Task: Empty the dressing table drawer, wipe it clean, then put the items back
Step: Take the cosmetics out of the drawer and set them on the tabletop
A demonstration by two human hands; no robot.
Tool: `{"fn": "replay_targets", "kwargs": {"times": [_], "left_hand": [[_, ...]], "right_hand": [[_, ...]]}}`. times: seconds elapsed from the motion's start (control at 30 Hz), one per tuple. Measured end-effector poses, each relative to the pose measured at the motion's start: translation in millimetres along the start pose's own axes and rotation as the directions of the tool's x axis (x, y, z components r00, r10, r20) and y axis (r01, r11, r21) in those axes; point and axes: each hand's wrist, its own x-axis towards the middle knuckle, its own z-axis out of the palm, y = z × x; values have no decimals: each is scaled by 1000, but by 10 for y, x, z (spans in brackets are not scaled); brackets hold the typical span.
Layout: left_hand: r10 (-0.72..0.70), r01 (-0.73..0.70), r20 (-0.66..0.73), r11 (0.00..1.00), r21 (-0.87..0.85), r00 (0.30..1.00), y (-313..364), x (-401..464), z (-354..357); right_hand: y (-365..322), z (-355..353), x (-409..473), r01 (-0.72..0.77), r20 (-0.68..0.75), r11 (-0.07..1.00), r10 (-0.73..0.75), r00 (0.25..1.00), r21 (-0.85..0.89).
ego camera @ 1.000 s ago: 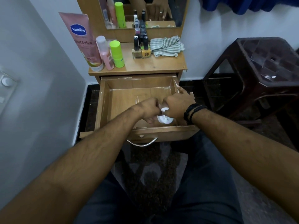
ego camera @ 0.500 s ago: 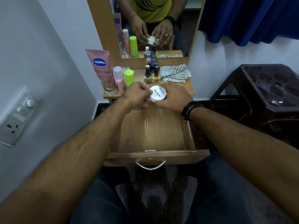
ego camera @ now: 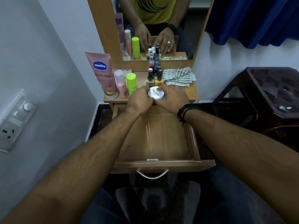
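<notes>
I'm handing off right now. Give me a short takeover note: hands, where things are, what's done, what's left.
Hands: left hand and right hand both grip the white nail polish jar, at the front edge of the dressing table top.
Items: Vaseline tube, pink bottle, green bottle and nail polish bottles stand on the top; striped cloth lies at its right.
Done: the open drawer looks emptied.
Left: release the jar, wipe the drawer with the cloth, then return everything.
</notes>
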Motion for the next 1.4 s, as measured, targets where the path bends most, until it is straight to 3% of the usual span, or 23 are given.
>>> {"fn": "replay_targets", "kwargs": {"times": [0.5,0.73,0.9,1.1,1.4], "left_hand": [[10,-8,-23,997,72,1000,-3,18,23],[241,-231,-88,967,108,967,264,-98,43],[274,-270,1,947,174,962,617,-14,175],[164,-200,140,929,310,977,906,248,342],[127,-211,246,911,353,961,986,551,544]], "right_hand": [[20,22,-4,15,21,1000,-15,1000,-12],[234,-126,-173,-1,-94,1000,0,996,-8],[494,-286,-73,-66,-98,995,58,993,-79],[750,-292,295,-70,39,981,78,996,-181],[909,-333,723,61,317,963,26,948,-263]]}}
